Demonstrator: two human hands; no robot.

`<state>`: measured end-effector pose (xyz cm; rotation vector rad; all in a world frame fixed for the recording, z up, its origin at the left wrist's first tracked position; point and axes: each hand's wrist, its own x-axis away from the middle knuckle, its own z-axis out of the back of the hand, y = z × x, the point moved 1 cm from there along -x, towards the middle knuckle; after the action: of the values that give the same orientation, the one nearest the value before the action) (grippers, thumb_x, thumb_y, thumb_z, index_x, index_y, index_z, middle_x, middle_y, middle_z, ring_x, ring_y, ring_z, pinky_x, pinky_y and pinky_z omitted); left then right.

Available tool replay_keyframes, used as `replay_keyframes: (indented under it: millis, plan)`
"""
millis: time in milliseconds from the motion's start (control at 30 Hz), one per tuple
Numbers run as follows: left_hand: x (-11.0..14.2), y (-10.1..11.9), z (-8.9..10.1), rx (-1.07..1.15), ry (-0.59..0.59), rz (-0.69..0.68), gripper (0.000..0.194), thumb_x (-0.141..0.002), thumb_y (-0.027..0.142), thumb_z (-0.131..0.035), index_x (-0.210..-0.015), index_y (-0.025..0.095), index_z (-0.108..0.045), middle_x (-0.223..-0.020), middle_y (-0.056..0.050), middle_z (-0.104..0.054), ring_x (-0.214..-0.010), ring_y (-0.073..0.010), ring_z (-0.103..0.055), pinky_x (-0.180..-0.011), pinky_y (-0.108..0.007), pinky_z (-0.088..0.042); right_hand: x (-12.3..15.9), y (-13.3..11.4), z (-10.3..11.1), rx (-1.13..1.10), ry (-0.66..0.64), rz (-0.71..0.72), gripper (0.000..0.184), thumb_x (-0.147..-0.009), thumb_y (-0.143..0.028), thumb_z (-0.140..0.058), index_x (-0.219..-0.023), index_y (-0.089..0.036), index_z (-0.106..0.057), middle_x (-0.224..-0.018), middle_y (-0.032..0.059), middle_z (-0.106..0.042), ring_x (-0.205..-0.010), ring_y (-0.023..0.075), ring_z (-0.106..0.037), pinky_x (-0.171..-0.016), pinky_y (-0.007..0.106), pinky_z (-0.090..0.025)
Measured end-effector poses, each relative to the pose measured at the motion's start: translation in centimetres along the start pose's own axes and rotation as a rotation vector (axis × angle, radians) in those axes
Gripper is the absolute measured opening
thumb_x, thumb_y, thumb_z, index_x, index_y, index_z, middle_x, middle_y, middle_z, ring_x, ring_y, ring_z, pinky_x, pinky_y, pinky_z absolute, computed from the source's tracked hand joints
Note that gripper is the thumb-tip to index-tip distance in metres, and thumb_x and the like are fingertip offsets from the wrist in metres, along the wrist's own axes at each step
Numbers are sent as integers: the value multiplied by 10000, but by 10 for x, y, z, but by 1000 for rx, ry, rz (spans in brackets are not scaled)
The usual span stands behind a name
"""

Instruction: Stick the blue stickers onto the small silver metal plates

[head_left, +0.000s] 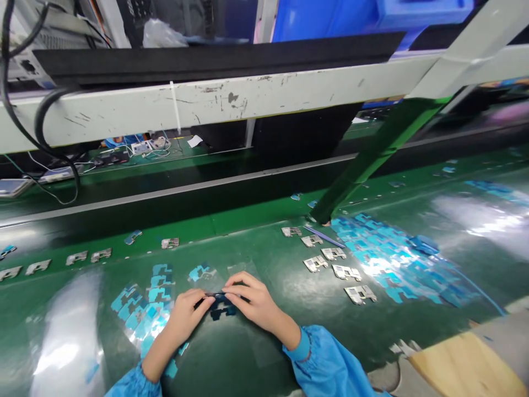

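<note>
Near the front of the green bench, my left hand (190,310) and my right hand (252,300) meet with fingertips pinched on the top edge of a small dark blue cut-out film piece (222,312). Its lower edge is notched. What lies under the fingertips is hidden. Beside my left hand are sheets of bright blue film cut-outs (159,295) on clear backing. Just beyond my hands is another small blue film cut-out (199,272). To the right of my right hand lie several small silvery circuit boards (334,253) with notched outlines.
Many blue film sheets (388,259) spread at the right, with a purple stick-like tool (324,237) close by. A slanted green post (380,154) rises behind them. More boards (77,257) line the back left. A white shelf beam (231,99) crosses above; black cables (41,121) hang left.
</note>
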<state>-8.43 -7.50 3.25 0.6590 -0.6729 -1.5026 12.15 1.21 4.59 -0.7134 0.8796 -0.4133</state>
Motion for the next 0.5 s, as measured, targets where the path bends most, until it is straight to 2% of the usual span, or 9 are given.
replay_keyframes:
  millis: [67,133,233,300,367,400,467,500]
  plan:
    - [3,3,0,-43,-42,-44,386,-991,490,-467,-1015,210,-731,-1028,-88,-748,-971,-231,-693,-928,-362,-522,2,-1,5,-40,7,-26,213,-947,-258,-609,-1086,-287,-769,-942,66,-713,-862,203,-683,-780,353,-572]
    - [12,8,0,-173,-95,-102,387,-944,506,-555,-1162,218,-697,-1244,-113,-690,-1208,-283,-617,-1108,-468,-426,6,3,12,-111,50,-129,200,-921,-277,-646,-1065,-294,-783,-899,59,-724,-816,207,-689,-738,344,-574]
    - [32,16,-2,-376,-186,-170,551,-894,505,-624,-1369,234,-563,-1511,-123,-480,-1467,-338,-336,-1213,-598,-221,12,20,19,-257,245,-436,154,-821,-364,-757,-941,-274,-794,-861,60,-734,-761,218,-689,-691,340,-580]
    - [42,20,0,-409,-253,-214,613,-876,524,-636,-1408,244,-515,-1576,-113,-387,-1504,-342,-247,-1215,-612,-194,14,33,21,-426,402,-617,208,-738,-415,-824,-875,-272,-760,-813,43,-727,-722,211,-683,-684,335,-586]
    - [38,19,10,-392,-280,-246,594,-860,547,-650,-1364,249,-551,-1580,-108,-380,-1488,-342,-286,-1212,-590,-217,13,44,21,-651,461,-729,248,-704,-432,-848,-844,-280,-710,-768,14,-713,-718,197,-687,-739,344,-594]
    - [30,15,20,-382,-254,-237,532,-878,528,-636,-1324,244,-581,-1557,-107,-416,-1459,-328,-344,-1206,-556,-251,12,47,20,-757,454,-767,255,-703,-428,-851,-837,-283,-689,-762,1,-708,-740,195,-695,-791,359,-594]
    - [3,-1,48,-390,-133,-130,336,-960,406,-543,-1229,229,-640,-1442,-99,-541,-1344,-265,-483,-1160,-455,-339,11,53,17,-921,400,-830,254,-717,-415,-846,-835,-283,-663,-778,-8,-709,-805,204,-714,-889,405,-579]
    - [-15,-12,65,-415,-53,-35,284,-990,336,-484,-1169,216,-669,-1340,-96,-606,-1258,-237,-539,-1119,-412,-373,11,56,16,-971,368,-853,250,-726,-408,-840,-839,-282,-656,-788,-8,-712,-830,212,-720,-916,429,-571]
